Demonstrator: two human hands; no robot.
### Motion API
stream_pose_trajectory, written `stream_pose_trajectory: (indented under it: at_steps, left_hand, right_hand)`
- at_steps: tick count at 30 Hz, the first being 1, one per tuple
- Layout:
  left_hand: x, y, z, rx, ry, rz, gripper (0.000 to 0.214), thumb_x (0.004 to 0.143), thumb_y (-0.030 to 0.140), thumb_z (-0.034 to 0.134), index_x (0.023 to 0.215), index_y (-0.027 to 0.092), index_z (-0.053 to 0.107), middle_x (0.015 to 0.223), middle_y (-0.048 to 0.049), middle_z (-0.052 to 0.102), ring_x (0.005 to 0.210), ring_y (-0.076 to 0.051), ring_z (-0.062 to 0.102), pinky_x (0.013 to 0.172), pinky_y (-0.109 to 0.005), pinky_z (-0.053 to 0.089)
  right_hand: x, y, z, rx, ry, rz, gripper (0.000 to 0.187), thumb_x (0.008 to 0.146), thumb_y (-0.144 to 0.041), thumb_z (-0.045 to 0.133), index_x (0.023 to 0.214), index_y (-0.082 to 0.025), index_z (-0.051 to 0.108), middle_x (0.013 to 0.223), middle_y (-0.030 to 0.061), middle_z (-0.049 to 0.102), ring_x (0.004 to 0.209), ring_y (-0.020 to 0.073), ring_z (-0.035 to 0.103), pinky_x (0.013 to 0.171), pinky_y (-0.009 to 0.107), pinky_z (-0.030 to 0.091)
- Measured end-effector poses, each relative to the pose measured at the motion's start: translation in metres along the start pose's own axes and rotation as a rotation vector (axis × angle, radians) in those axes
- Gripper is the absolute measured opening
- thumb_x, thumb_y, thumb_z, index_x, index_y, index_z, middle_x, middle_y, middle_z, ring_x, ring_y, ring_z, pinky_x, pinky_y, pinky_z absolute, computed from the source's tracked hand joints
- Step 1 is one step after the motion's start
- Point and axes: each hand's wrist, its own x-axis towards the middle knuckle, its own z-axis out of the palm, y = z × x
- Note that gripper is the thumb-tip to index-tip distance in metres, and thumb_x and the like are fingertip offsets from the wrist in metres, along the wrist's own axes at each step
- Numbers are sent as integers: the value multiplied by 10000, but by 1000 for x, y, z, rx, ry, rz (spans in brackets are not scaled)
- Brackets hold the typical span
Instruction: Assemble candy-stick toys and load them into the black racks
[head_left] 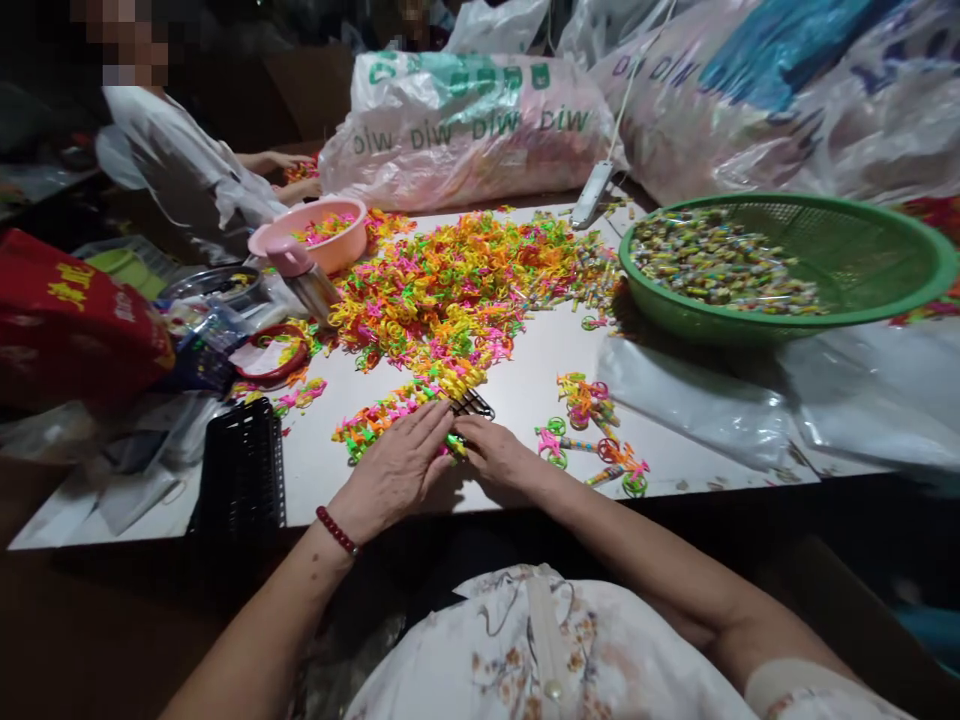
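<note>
My left hand, with a red bead bracelet at the wrist, lies near the table's front edge, its fingers together and reaching right. My right hand meets it there, and both hands pinch a small green plastic piece between their fingertips. Just behind the fingers lies a row of small coloured plastic pieces set on a black rack. A big heap of neon plastic pieces covers the middle of the white table. A few assembled toy pieces with wheels lie right of my right hand.
A green basket of small wrapped items stands at the right, on clear plastic sheets. A pink bowl sits at the back left near another person in a white top. Large printed plastic sacks line the far edge. A black tray lies at the left.
</note>
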Motion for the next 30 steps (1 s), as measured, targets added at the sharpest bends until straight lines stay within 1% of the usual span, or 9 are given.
stream_pose_trajectory:
  at_steps: [2, 6, 9, 12, 15, 18, 21, 25, 30]
  left_hand:
    - [-1, 0, 0, 22, 7, 6, 536, 963, 368, 415, 1429, 106, 374, 1530, -145, 338, 1413, -253, 324, 1134, -427, 347]
    - [-2, 1, -6, 30, 18, 29, 543, 950, 369, 450, 1442, 158, 363, 1551, -148, 289, 1425, -271, 298, 1125, -450, 339]
    - [1, 3, -10, 6, 27, 84, 479, 946, 342, 469, 1410, 234, 414, 1547, -115, 312, 1434, -278, 278, 1142, -501, 289]
    - [4, 6, -13, -87, 10, 147, 371, 942, 325, 480, 1293, 210, 523, 1443, -99, 478, 1417, -252, 316, 1144, -475, 315]
    - [7, 6, -15, -191, -20, 151, 280, 936, 311, 490, 1163, 173, 577, 1367, -105, 542, 1410, -237, 323, 1134, -433, 364]
    - [8, 6, -17, -239, -37, 131, 246, 935, 304, 487, 1123, 169, 571, 1317, -103, 570, 1388, -229, 356, 1130, -420, 383]
    - [9, 7, -19, -263, -51, 109, 236, 931, 314, 496, 1112, 177, 559, 1213, -98, 616, 1339, -220, 420, 1137, -427, 376]
    - [10, 7, -20, -296, -59, 75, 224, 930, 278, 492, 1130, 190, 539, 1189, -86, 617, 1315, -211, 440, 1124, -420, 393]
    - [10, 6, -21, -315, -64, 94, 235, 950, 216, 424, 1155, 180, 534, 1214, -91, 594, 1272, -206, 466, 1126, -410, 387]
  right_hand:
    - [-23, -4, -27, -64, 54, 50, 329, 885, -142, 534, 1211, -178, 544, 1188, 108, 583, 1073, 192, 582, 936, 335, 493]
    - [-78, 4, -78, -448, 122, 237, 191, 907, -149, 484, 1047, -172, 612, 1073, 112, 589, 946, 209, 590, 828, 340, 506]
    - [-104, 17, -92, -679, 93, 284, 157, 890, -140, 498, 967, -159, 633, 1017, 121, 586, 896, 220, 568, 750, 316, 485]
    - [-107, 25, -88, -777, 23, 292, 151, 884, -116, 489, 840, -159, 627, 923, 108, 585, 778, 198, 539, 677, 296, 441]
    - [-98, 21, -80, -745, 31, 297, 159, 884, -89, 463, 835, -158, 597, 860, 95, 578, 770, 198, 532, 695, 300, 420]
    - [-83, 10, -71, -538, 80, 309, 158, 912, -109, 414, 934, -158, 563, 847, 76, 580, 778, 195, 547, 702, 300, 418]
    - [-61, -3, -59, -208, 82, 322, 157, 933, -166, 397, 1020, -170, 527, 853, 51, 592, 747, 171, 558, 686, 285, 429]
    - [-27, -13, -38, 121, 63, 333, 99, 911, -226, 439, 886, -189, 528, 737, 7, 559, 638, 147, 507, 613, 269, 421]
    - [3, -7, -12, 306, 130, 239, 114, 876, -262, 528, 846, -173, 593, 874, 49, 616, 784, 167, 559, 726, 288, 461]
